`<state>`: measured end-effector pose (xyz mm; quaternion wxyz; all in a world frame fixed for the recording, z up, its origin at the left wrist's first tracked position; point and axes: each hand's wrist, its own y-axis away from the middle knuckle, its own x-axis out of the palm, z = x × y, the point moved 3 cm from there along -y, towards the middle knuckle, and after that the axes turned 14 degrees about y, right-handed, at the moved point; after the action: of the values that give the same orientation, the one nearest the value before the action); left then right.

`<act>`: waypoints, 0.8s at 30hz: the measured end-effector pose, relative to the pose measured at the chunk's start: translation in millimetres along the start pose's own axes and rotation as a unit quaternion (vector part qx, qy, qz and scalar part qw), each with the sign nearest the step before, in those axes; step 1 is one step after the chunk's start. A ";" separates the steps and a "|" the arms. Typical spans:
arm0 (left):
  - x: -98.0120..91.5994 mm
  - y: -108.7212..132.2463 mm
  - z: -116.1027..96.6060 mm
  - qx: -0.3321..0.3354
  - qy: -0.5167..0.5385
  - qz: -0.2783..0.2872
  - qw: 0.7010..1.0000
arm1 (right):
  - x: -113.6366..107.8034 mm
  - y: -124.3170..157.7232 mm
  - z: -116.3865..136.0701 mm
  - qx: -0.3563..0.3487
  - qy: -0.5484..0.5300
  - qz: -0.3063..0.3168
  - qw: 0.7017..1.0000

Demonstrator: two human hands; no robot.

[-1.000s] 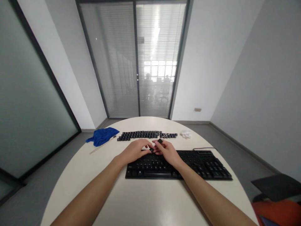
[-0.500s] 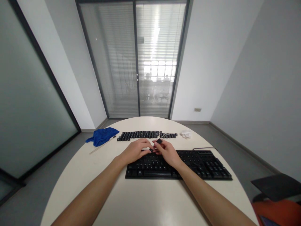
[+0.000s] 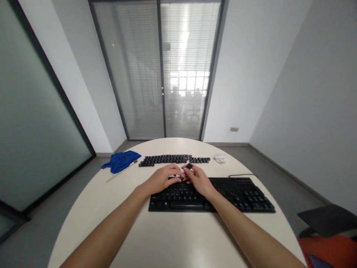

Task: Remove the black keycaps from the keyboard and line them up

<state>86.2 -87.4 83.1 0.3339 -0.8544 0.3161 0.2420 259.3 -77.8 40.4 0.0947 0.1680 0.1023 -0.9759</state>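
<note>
A black keyboard lies on the table, many of its keycaps off in the upper part. My right hand is over its top edge, closed on a small black square piece that sticks up between thumb and fingers. Beside it, my left hand pinches what looks like a black keycap, mostly hidden by the fingers. The fingertips of both hands meet or nearly meet. Behind the hands, loose black keycaps lie in rows.
On the left of the round white table are a blue cloth and a thin brush. Crumpled white tissue lies at the right. The keyboard's cable runs behind it. A chair stands at the right.
My left fingers have shifted slightly right, closer to my right fingertips. Thin pale strands seen over the right-hand keycaps earlier show less now. The keyboard has stayed in place.
</note>
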 end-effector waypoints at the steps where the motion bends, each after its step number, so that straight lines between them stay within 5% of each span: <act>1: -0.2 -0.7 -1.0 0.003 -0.002 -0.009 1.000 | -0.7 0.0 0.7 0.000 0.004 -0.003 1.000; 6: -22.8 -2.5 2.4 0.012 -0.052 -0.148 0.988 | -0.8 -0.9 0.0 0.026 0.003 -0.003 1.000; 12: -71.4 14.5 27.1 -0.054 -0.176 -0.330 0.926 | 3.2 -1.5 -4.6 0.037 0.023 0.008 0.999; 17: -65.1 34.9 62.0 -0.119 -0.239 -0.321 0.909 | 3.4 0.4 -3.4 0.037 0.034 0.015 0.999; 24: -47.5 42.2 92.9 -0.128 -0.296 -0.261 0.910 | 3.5 1.2 -1.3 0.030 0.039 0.017 0.999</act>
<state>5.4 -26.6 33.9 0.3508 -0.8310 -0.0652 0.4268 256.8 -79.2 37.8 0.1019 0.2107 0.0739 -0.9694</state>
